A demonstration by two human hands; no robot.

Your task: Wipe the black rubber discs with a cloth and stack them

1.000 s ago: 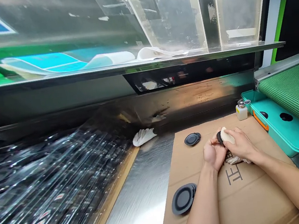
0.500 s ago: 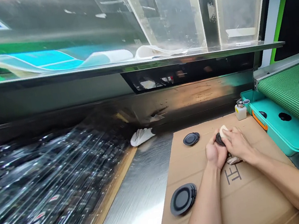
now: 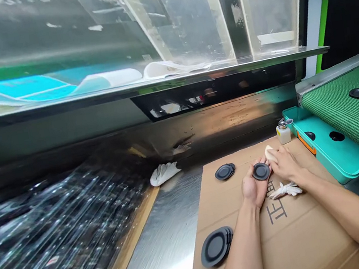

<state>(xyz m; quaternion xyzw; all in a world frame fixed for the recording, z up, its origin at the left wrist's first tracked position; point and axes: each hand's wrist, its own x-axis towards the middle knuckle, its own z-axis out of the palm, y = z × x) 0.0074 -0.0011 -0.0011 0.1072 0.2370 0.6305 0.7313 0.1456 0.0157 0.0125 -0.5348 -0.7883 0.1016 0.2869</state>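
A round black disc [image 3: 261, 171] with a raised rim rests in my left hand [image 3: 254, 190], face up, with the thumb along its edge. My right hand [image 3: 284, 164] pinches a cream-coloured pad [image 3: 269, 152] just to the right of the disc; whether the two touch I cannot tell. Below my right wrist a crumpled white glove or cloth [image 3: 285, 189] lies on the cardboard sheet [image 3: 303, 237]. Overlapping black discs [image 3: 224, 171] lie beyond my left hand, and a larger overlapping pile of discs [image 3: 216, 247] sits left of my left forearm.
A small white pump bottle [image 3: 283, 132] stands at the cardboard's far corner, beside a teal bin [image 3: 346, 168] holding black discs. Above it runs a green conveyor belt [image 3: 337, 106] carrying discs. Clear plastic-wrapped stock [image 3: 62, 233] and a white glove [image 3: 165, 173] lie left, under a metal shelf [image 3: 191, 78].
The right hand with the pad has shifted off the disc, leaving the disc's face uncovered in my left hand. More of the white cloth shows. The whole view has swung slightly right.
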